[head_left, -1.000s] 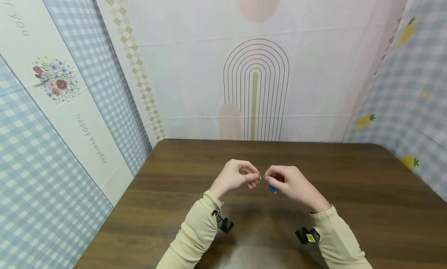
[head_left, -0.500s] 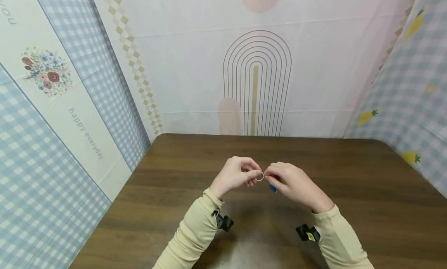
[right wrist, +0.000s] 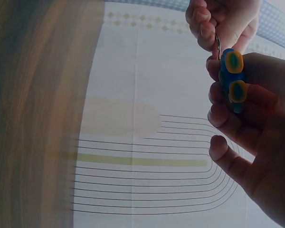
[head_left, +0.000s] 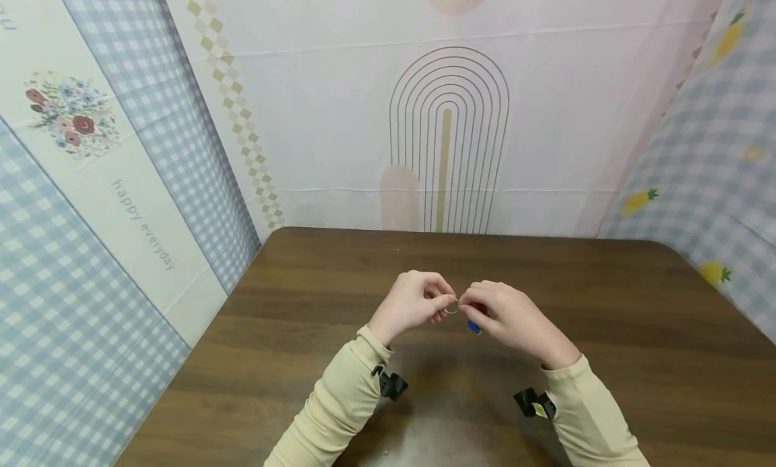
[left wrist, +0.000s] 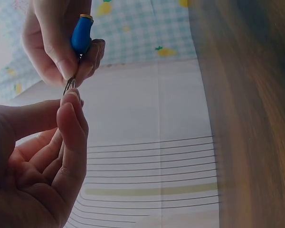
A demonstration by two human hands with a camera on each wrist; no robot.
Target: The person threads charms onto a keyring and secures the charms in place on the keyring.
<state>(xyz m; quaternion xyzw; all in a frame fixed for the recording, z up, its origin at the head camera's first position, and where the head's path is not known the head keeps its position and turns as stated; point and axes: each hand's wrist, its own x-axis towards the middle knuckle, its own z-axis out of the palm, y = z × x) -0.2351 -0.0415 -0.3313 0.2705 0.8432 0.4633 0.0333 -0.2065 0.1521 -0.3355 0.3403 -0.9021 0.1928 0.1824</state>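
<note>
Both hands meet above the middle of the brown table (head_left: 606, 305). My left hand (head_left: 415, 304) pinches a small metal key ring (head_left: 452, 307) between thumb and forefinger. My right hand (head_left: 500, 315) pinches the other side of the ring and holds a small blue charm (head_left: 473, 327) with yellow-green ends under its fingers. The left wrist view shows the blue charm (left wrist: 81, 33) in the right hand's fingers and the ring (left wrist: 69, 85) edge-on between the two hands. From the right wrist camera, the charm (right wrist: 232, 80) lies against the curled fingers, the ring (right wrist: 218, 46) just above it.
Patterned cloth walls close in the table: an arch print (head_left: 447, 143) at the back, blue gingham with flowers (head_left: 67, 116) on the left, gingham with pineapples (head_left: 721, 184) on the right. Black camera mounts sit on both wrists (head_left: 391, 384) (head_left: 532, 404).
The hands have hardly moved and keep their hold on the ring and charm. The head view has tipped slightly, so the table and wall sit a little higher in the frame.
</note>
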